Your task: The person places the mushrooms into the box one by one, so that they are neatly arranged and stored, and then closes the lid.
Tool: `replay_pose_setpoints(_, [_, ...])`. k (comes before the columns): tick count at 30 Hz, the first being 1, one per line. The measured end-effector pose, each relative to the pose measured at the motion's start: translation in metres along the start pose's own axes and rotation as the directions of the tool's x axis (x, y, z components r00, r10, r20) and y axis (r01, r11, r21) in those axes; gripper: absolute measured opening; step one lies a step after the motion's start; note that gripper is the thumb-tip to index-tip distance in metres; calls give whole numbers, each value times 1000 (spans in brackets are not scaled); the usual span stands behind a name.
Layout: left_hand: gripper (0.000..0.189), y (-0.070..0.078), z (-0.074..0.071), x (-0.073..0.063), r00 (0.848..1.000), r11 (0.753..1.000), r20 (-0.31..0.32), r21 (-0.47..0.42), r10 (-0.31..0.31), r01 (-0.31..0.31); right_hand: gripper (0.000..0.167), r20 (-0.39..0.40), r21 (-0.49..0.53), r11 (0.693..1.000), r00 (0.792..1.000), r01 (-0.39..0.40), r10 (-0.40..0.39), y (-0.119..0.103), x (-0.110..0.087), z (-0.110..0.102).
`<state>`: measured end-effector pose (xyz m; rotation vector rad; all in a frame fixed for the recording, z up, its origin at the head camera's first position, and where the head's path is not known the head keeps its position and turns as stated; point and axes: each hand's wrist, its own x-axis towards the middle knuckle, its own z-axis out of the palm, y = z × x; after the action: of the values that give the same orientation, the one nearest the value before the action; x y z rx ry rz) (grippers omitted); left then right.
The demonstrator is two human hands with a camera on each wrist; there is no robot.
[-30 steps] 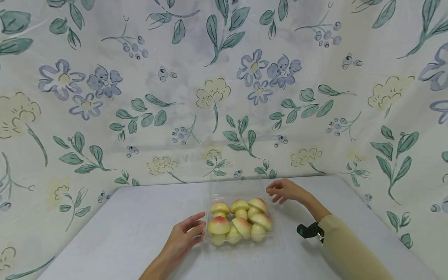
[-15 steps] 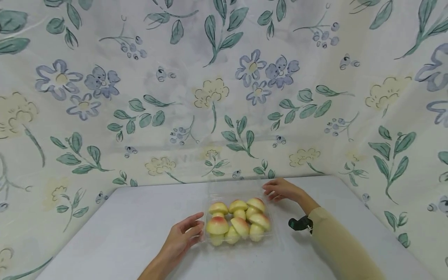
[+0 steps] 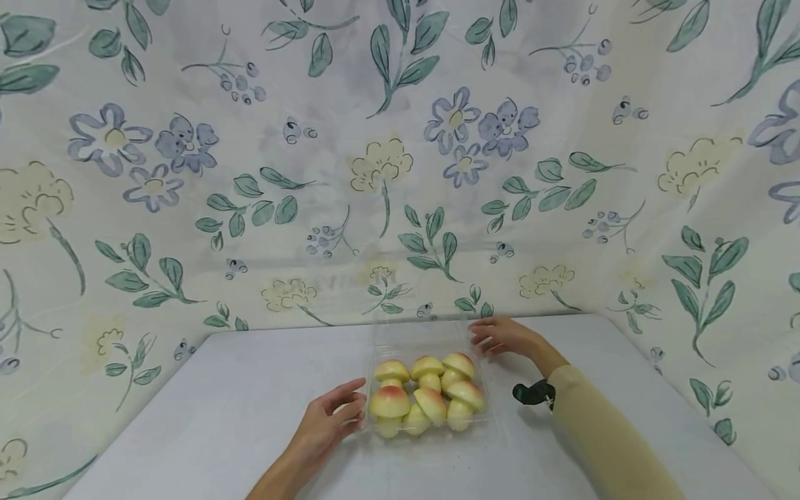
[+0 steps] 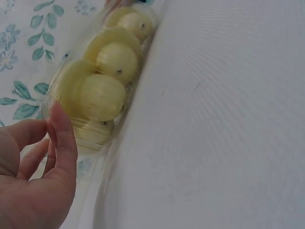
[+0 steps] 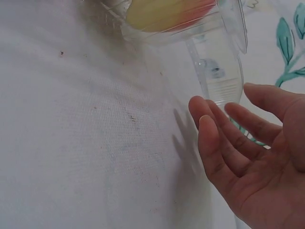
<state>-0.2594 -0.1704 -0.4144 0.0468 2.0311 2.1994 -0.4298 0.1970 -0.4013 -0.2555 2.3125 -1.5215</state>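
A clear plastic clamshell box (image 3: pixel 431 432) lies on the table with its lid (image 3: pixel 419 335) folded back behind it. Inside sit several pale yellow, mushroom-shaped pieces (image 3: pixel 390 401) with reddish tops. At the box's left side is my left hand (image 3: pixel 328 420); in the left wrist view its relaxed fingertips (image 4: pixel 59 114) are right at the clear rim, thumb close to them. My right hand (image 3: pixel 509 336) is by the lid's right edge, fingers loosely bent and palm facing the box. The right wrist view shows nothing in that hand, its thumb and fingertips close to the lid's edge.
A white cloth-covered table (image 3: pixel 237 396) surrounds the box. Behind it and at the sides hangs a curtain (image 3: pixel 375 229) printed with flowers and leaves. A dark wrist-worn device (image 3: pixel 532 393) sticks out from the right cuff, beside the beige sleeve (image 3: pixel 606 430).
My right hand has moved slightly left, closer to the lid's edge. The left hand and the box stay in place.
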Motion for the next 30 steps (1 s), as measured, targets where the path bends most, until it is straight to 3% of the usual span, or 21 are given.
replay_pose_setpoints(12, [55,1,1,0,1000,1000,-10,-2,3,-4,48,0,9,1000,1000,-10,10,-1,5,-4])
replay_pose_setpoints(30, [56,0,0,-1,1000,1000,4,-16,4,-4,49,33,-6,999,999,43,-43,-15,-2,-12])
